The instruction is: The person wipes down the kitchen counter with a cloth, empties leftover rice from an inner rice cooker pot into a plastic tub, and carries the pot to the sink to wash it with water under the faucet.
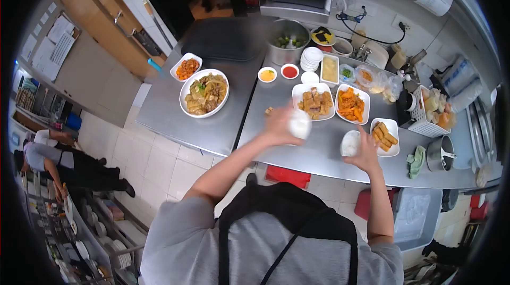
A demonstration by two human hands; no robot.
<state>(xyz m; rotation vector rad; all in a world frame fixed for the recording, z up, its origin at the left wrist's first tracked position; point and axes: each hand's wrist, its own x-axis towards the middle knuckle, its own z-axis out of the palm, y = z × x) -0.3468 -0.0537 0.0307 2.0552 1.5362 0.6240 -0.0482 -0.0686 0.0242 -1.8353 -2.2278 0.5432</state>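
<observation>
My left hand [280, 127] is closed around a small white bowl [300, 125], held just above the steel counter; its contents, if any, are hard to make out. A second small bowl of white rice [350, 143] is gripped by my right hand [367, 154]. Beyond my hands stand a square dish of fried golden pieces [314, 102] and a dish of orange-coloured food [351, 105]. Right of my right hand lies a dish of fried rolls [384, 137]. Some small brown pieces [269, 110] show behind my left hand.
On the left counter sit a large bowl of noodle-like food [204, 93] and a small orange dish [187, 67]. A steel pot [288, 40], stacked white saucers [311, 57] and sauce cups line the back. At right are a green cloth [416, 161] and a white basket [428, 117]. Another person [45, 160] bends at left.
</observation>
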